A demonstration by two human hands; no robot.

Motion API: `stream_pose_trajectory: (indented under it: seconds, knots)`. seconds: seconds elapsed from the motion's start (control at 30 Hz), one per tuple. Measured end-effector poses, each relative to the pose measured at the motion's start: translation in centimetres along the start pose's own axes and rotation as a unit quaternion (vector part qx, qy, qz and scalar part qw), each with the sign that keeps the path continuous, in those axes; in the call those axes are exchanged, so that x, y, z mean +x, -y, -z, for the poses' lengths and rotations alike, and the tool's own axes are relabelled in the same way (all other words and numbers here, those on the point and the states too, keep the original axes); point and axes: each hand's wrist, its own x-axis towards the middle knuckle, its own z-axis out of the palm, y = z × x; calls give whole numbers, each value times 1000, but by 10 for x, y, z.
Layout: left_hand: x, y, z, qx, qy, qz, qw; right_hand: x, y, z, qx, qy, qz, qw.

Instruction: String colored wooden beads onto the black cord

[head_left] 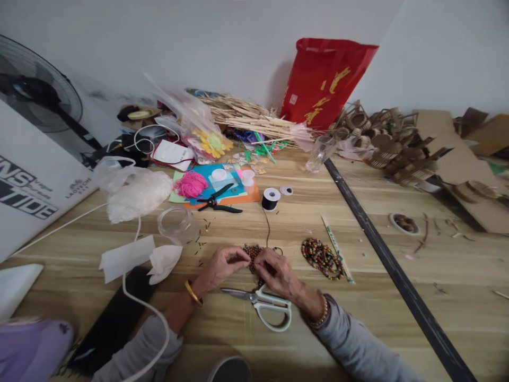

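Note:
My left hand [226, 266], with a gold bangle, pinches thumb and forefinger together at the edge of a small pile of dark beads [252, 249]. What its fingertips hold is too small to make out. My right hand [278, 271], wearing a beaded bracelet, is closed around a thin dark cord [268, 225] just right of the beads. That cord runs back to a black-wound spool [271, 200]. Below the hands lie scissors with pale handles [274, 313], blades pointing left. A coiled string of multicoloured beads [321, 258] rests to the right beside a thin stick [338, 249].
Pliers with dark handles [220, 202] and pink yarn [191, 184] lie on coloured sheets. A clear round container [175, 223] and plastic bag [137, 191] stand left. Further back are a glass [318, 154], a red bag [326, 82] and woven pieces [401, 156]. A white cable [153, 310] crosses my left sleeve.

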Motion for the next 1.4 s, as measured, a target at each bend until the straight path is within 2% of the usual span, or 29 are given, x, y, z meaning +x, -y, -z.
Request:
stream_pose_trajectory:
  seconds: [0.4,1.4]
  knots:
    - [0,1,0,12,-5,-15,1000,-2,-3,-2,-2,0,2,1000]
    - [0,-1,-2,26,10,-5,1000,-1,-2,-2,0,6,3,1000]
